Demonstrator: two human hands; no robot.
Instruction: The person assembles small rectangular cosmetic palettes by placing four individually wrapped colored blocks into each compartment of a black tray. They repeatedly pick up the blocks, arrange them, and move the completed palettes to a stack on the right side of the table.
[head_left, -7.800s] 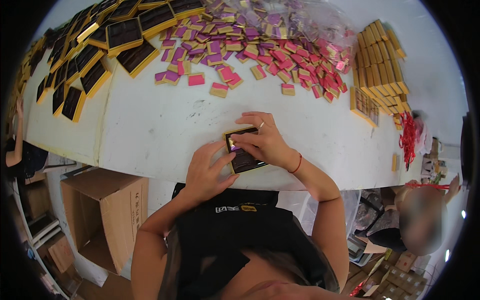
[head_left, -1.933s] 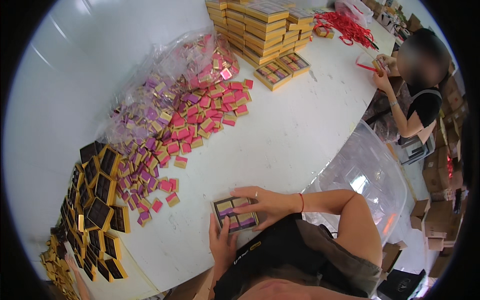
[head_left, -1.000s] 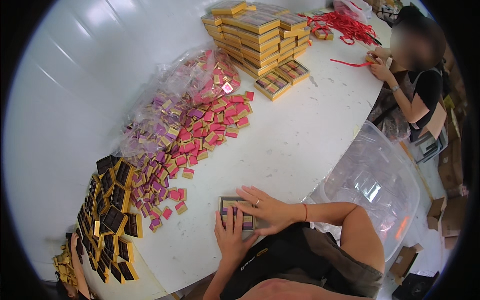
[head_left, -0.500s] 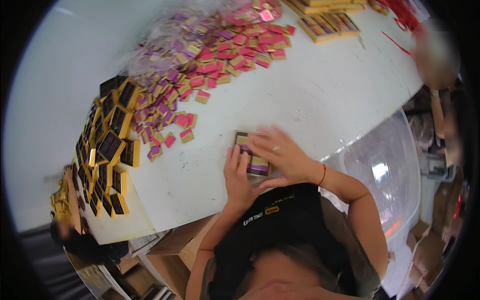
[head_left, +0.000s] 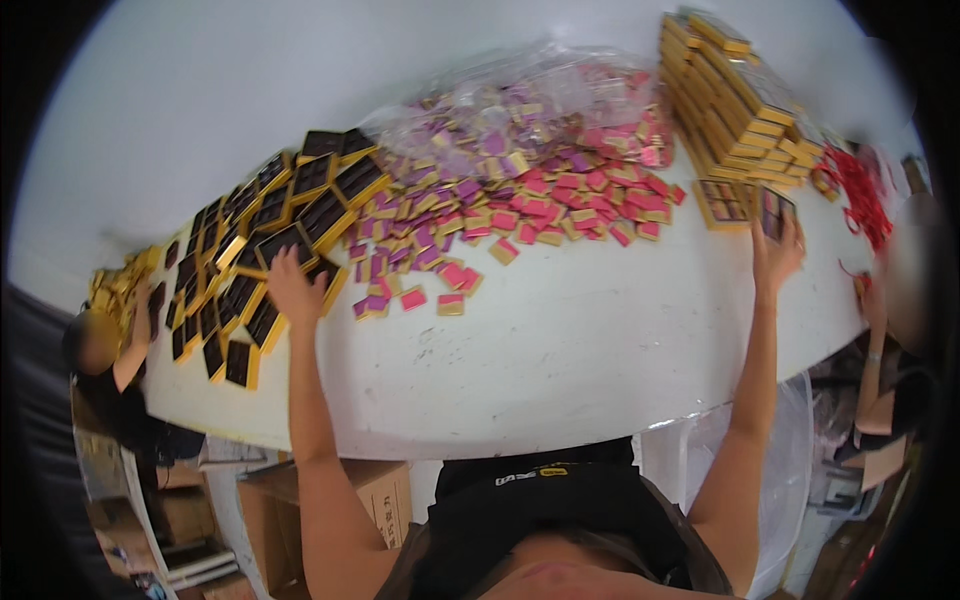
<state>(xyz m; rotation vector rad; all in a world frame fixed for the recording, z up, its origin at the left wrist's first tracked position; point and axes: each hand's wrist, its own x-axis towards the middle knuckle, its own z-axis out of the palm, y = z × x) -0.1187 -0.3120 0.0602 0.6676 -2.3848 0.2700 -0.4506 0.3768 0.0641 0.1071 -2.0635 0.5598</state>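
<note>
Over at the left, my left hand (head_left: 296,290) reaches onto a heap of black trays with gold sides (head_left: 240,300). Its fingers are stretched out, thumb apart, touching the near edge of a black tray (head_left: 283,246). Far to the right, my right hand (head_left: 779,258) grips a small filled box (head_left: 775,212) with a dark rim, thumb and fingers on its sides. That box is beside another gold box (head_left: 722,204) holding small wrapped pieces, at the foot of a tall stack of gold boxes (head_left: 735,110).
Between my hands spreads a pile of small pink, purple and gold wrapped pieces (head_left: 540,205), partly under clear plastic bags (head_left: 520,95). Red ribbon (head_left: 865,195) lies at the far right. A person works at each side. Cardboard boxes (head_left: 385,500) stand below the white table (head_left: 520,370).
My hands have parted from the box at the table's near edge. The right has carried a filled box to the stack; the left has moved out to the black trays. My view has shifted.
</note>
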